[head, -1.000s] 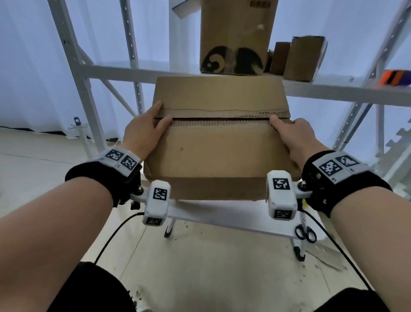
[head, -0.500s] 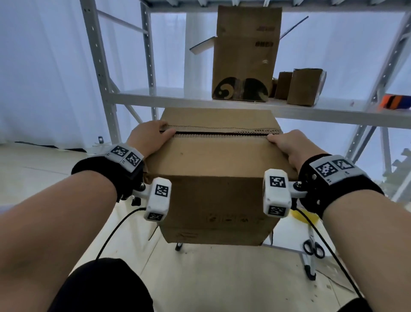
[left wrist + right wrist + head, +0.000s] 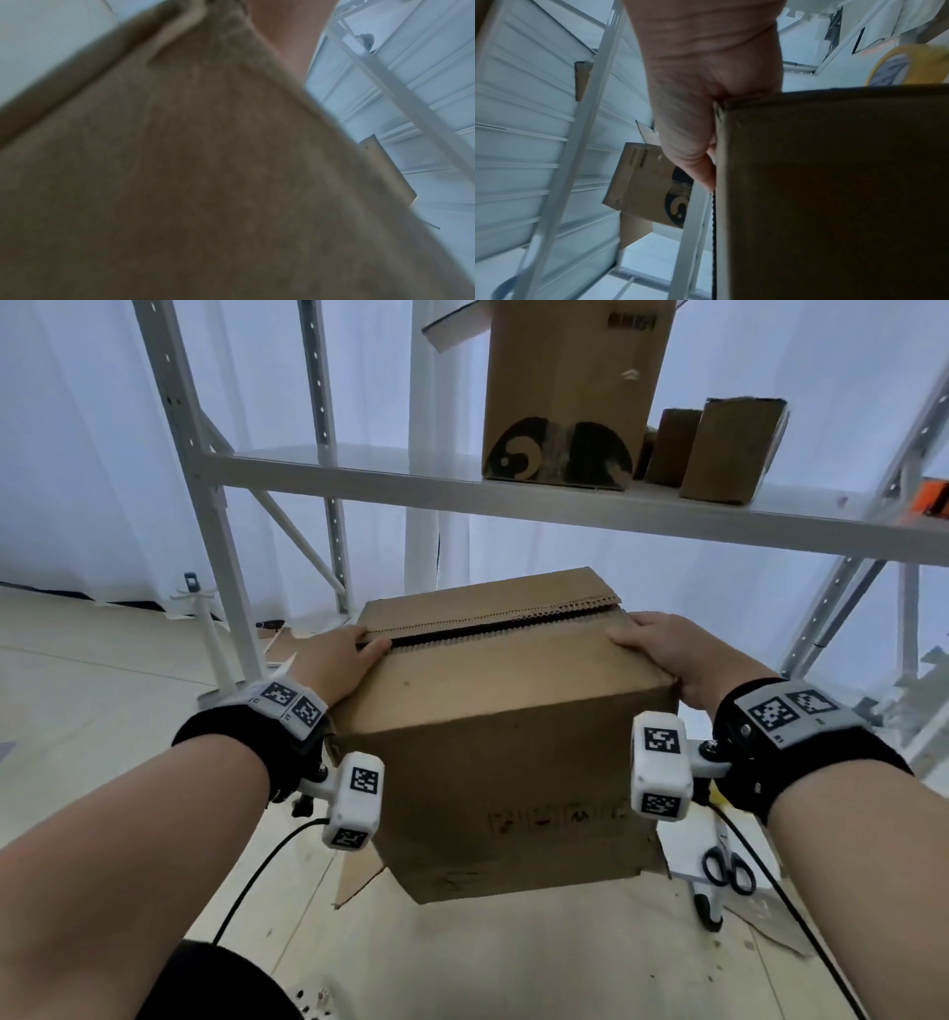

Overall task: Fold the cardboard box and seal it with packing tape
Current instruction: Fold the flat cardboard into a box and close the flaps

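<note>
Box (image 3: 493, 742) has risen and swung clockwise since earlier — held in the air below the shelf (image 3: 565, 505), flaps shut, seam gapped. Left hand (image 3: 336, 660) and right hand (image 3: 667, 654) grip its top side edges. Front print unreadable. Scissors (image 3: 729, 868) just right, below.

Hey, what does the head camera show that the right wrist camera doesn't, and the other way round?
Only the head view shows the left hand, the unsealed seam between the top flaps, the scissors and two small boxes on the shelf. Only the right wrist view shows a yellow tape roll beyond the box's edge. Both show the right hand holding the box at its end, and the tall printed box on the shelf.
</note>
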